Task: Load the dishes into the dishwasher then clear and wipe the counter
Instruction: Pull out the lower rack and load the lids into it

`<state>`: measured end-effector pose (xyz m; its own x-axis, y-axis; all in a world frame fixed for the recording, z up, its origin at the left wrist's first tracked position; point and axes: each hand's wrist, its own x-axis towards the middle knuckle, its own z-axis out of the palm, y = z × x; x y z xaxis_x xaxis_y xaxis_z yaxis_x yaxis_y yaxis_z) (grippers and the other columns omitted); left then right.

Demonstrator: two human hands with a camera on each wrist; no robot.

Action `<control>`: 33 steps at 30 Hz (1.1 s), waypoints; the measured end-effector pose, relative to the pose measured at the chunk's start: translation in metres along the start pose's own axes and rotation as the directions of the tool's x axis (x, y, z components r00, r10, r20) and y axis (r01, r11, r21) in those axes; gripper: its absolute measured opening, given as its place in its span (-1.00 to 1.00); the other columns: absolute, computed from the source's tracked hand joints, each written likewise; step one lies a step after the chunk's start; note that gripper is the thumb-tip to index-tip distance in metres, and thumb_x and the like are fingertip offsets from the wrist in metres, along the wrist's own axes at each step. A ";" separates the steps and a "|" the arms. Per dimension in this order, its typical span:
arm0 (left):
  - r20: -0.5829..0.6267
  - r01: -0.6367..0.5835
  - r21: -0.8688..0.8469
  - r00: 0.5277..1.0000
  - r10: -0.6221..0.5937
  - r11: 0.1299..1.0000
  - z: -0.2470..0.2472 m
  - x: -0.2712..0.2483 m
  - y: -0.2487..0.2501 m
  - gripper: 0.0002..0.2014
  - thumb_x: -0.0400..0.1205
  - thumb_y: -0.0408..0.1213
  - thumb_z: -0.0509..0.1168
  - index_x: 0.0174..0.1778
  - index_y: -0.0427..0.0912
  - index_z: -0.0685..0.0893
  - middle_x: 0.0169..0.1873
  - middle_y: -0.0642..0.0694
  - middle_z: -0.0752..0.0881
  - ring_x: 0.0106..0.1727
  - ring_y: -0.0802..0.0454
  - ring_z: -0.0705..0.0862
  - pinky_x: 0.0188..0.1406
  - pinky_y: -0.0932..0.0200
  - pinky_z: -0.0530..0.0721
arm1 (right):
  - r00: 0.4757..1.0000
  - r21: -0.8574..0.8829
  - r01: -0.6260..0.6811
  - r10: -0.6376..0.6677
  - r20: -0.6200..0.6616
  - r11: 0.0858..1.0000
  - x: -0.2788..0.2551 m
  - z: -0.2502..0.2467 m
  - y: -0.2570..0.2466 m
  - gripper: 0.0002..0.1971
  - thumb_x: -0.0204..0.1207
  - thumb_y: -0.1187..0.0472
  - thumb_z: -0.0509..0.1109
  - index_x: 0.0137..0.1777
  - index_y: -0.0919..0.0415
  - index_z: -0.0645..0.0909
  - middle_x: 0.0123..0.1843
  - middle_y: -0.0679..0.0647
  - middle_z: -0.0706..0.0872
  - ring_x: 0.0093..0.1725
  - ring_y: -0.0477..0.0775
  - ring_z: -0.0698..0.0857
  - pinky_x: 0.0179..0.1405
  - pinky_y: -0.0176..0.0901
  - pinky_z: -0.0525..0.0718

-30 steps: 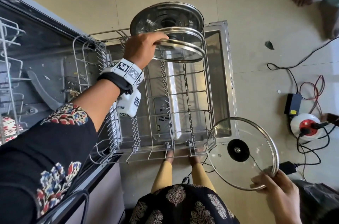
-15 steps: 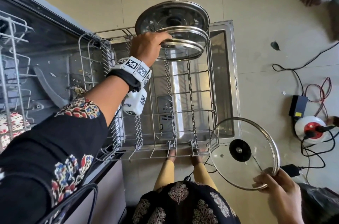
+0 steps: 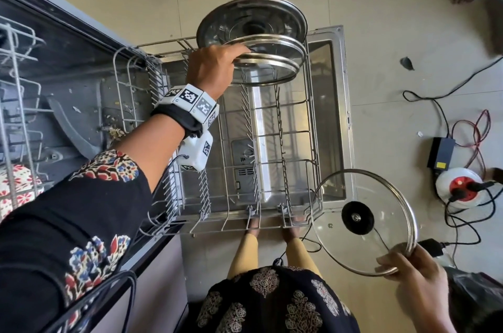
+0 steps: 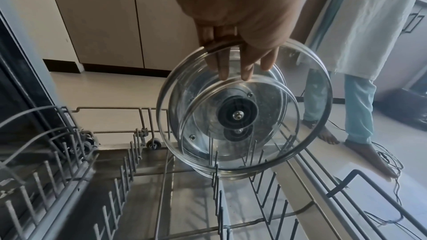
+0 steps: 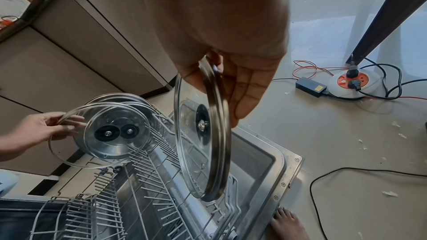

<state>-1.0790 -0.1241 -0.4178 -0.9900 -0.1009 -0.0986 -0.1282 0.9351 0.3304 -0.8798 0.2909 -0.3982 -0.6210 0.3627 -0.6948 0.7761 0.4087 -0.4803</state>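
A person is standing over the pulled-out grey wire dishwasher rack (image 3: 272, 125), which is extending below both hands. Just beyond the left hand's fingertips, a round steel lid (image 3: 251, 19) is standing on edge at the rack's far end. The right hand (image 3: 416, 275) is pinching the steel rim of a large glass lid with a black knob (image 3: 363, 221), thumb and fingers curled round it, beside the rack's near corner. The left hand (image 3: 215, 68) is gripping the rim of a smaller steel-rimmed glass lid (image 3: 268, 60), apparently resting among the tines.
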 end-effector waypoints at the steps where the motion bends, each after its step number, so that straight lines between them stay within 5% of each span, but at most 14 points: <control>1: -0.006 0.004 0.000 1.000 -0.004 1.000 -0.002 -0.001 -0.001 -0.62 0.60 -0.50 0.17 0.24 -0.08 0.68 -0.08 -0.24 0.80 -0.10 -0.25 0.75 -0.19 0.05 0.64 | 1.000 -0.008 -0.003 0.003 -0.005 1.000 0.000 -0.001 0.001 -0.77 0.24 0.44 0.48 -0.29 0.06 0.69 -0.43 0.13 0.73 -0.33 0.26 0.76 -0.46 0.13 0.69; 6: -0.033 0.091 -0.023 0.995 -0.092 0.996 -0.006 -0.004 -0.011 -0.60 0.59 -0.47 0.22 0.32 -0.06 0.63 0.06 -0.25 0.77 0.06 -0.28 0.72 0.02 -0.04 0.65 | 1.000 -0.040 -0.024 0.023 -0.020 0.999 0.001 -0.003 0.004 -0.80 0.22 0.40 0.48 -0.28 0.07 0.70 -0.41 0.13 0.74 -0.27 0.31 0.76 -0.43 0.19 0.68; 12: -0.036 0.095 -0.019 0.995 -0.096 0.995 0.007 0.002 -0.004 -0.64 0.63 -0.47 0.17 0.28 -0.09 0.65 0.02 -0.25 0.77 0.01 -0.26 0.73 -0.13 0.00 0.63 | 1.000 -0.034 -0.023 0.022 -0.001 0.999 0.004 0.001 -0.001 -0.78 0.22 0.41 0.49 -0.27 0.05 0.69 -0.44 0.12 0.73 -0.32 0.25 0.76 -0.44 0.16 0.69; 21: 0.017 0.145 -0.025 0.989 -0.145 0.989 0.017 0.003 -0.014 -0.60 0.62 -0.50 0.15 0.28 -0.05 0.65 0.08 -0.26 0.75 0.08 -0.28 0.70 -0.02 -0.04 0.63 | 0.999 -0.024 0.009 -0.008 0.033 1.000 0.009 0.009 0.001 -0.74 0.26 0.44 0.47 -0.28 0.00 0.69 -0.36 0.23 0.71 -0.33 0.24 0.74 -0.46 0.02 0.68; 25: -0.013 0.116 -0.072 0.993 -0.117 0.991 0.015 -0.001 -0.016 -0.57 0.57 -0.54 0.18 0.27 -0.06 0.66 0.02 -0.27 0.77 0.02 -0.27 0.73 -0.02 -0.09 0.71 | 0.999 -0.051 0.016 -0.014 0.033 0.999 0.007 0.008 0.003 -0.74 0.29 0.42 0.47 -0.28 -0.02 0.70 -0.43 0.10 0.73 -0.29 0.26 0.76 -0.46 0.09 0.69; 33: -0.008 0.030 -0.019 1.000 -0.030 0.999 0.000 0.008 -0.009 -0.62 0.62 -0.47 0.19 0.30 -0.08 0.64 0.03 -0.25 0.77 0.04 -0.28 0.72 -0.04 -0.01 0.64 | 0.999 -0.026 0.022 -0.021 0.024 0.999 0.007 0.005 -0.006 -0.75 0.34 0.44 0.42 -0.31 0.02 0.69 -0.40 0.18 0.76 -0.37 0.15 0.75 -0.47 0.08 0.70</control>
<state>-1.0858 -0.1329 -0.4216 -0.9862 -0.1313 -0.1010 -0.1585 0.9250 0.3453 -0.8882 0.2864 -0.4030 -0.6348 0.3340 -0.6968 0.7590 0.4387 -0.4811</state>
